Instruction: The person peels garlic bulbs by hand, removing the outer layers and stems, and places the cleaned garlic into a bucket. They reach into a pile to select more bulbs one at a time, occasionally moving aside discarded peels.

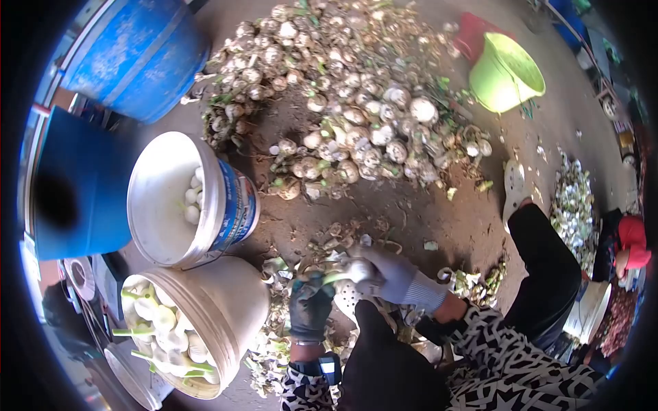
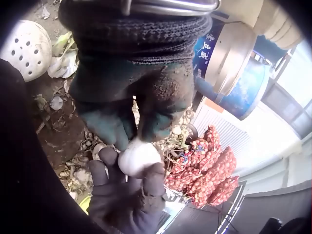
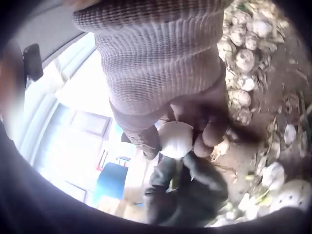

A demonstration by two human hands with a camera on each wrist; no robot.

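A peeled white onion (image 2: 140, 159) is held between my two gloved hands. My right hand (image 1: 396, 275), in a grey knitted glove, grips the bulb with its fingers curled about it. My left hand (image 1: 310, 308), in a dark green glove, pinches the onion's pale green stem (image 1: 336, 277). In the right wrist view the bulb shows white between the grey fingers (image 3: 208, 136), with the green glove right below it. Both hands are low over a litter of skins, close to a white perforated shoe.
Unpeeled onions (image 1: 356, 130) lie heaped ahead. At left, a white bucket (image 1: 240, 308) holds peeled onions with stems; another bucket (image 1: 161, 226) behind it holds a few. Blue barrels (image 1: 130, 55) stand beyond. A lime-green bucket (image 1: 490, 79) is at far right; red mesh sacks (image 2: 204, 168) appear in the left wrist view.
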